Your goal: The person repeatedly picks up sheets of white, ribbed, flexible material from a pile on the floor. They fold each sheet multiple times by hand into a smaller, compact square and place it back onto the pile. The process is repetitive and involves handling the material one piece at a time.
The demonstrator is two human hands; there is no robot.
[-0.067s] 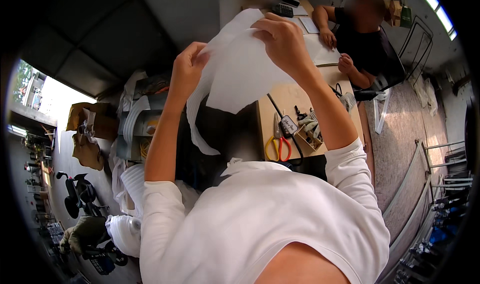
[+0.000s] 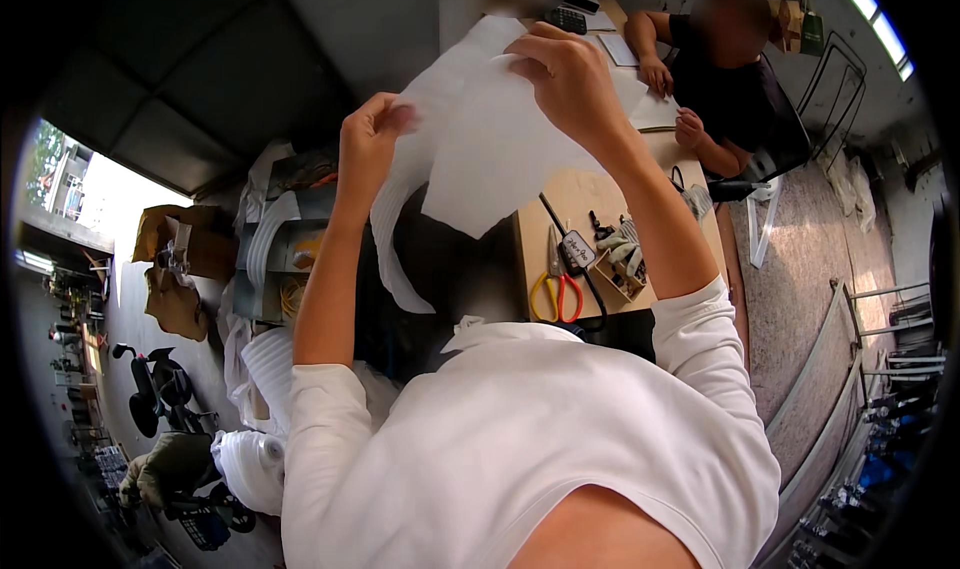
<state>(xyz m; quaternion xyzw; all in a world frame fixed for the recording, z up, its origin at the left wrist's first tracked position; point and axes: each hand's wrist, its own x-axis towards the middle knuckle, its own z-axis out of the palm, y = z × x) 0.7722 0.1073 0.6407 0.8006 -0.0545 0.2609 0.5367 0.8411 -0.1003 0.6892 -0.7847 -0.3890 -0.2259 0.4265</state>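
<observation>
A thin, pliable white foam sheet [image 2: 480, 164] hangs in front of me, above the table's left edge. Its left part is a long curved strip that droops lower, and a smoother, faintly translucent layer lies over it. My right hand [image 2: 568, 77] pinches the upper part between thumb and fingers. At the sheet's left edge, my left hand [image 2: 374, 137] is closed, fingers bent against the thumb; the fingertips are slightly blurred. Below the right forearm lie scissors [image 2: 556, 291] with one yellow and one red handle, on the wooden table [image 2: 540, 231].
A small open box [image 2: 620, 269] with gloves and a dark tool with a white label [image 2: 577, 250] sit near the scissors. Across the table, a person in black [image 2: 725, 79] handles white sheets. Left are cardboard [image 2: 180, 269], foam rolls [image 2: 250, 464] and a scooter [image 2: 160, 384].
My left hand has moved slightly down and left. The sheet's lower corner has swung down and a little right, and its right side spreads further out behind my right wrist.
</observation>
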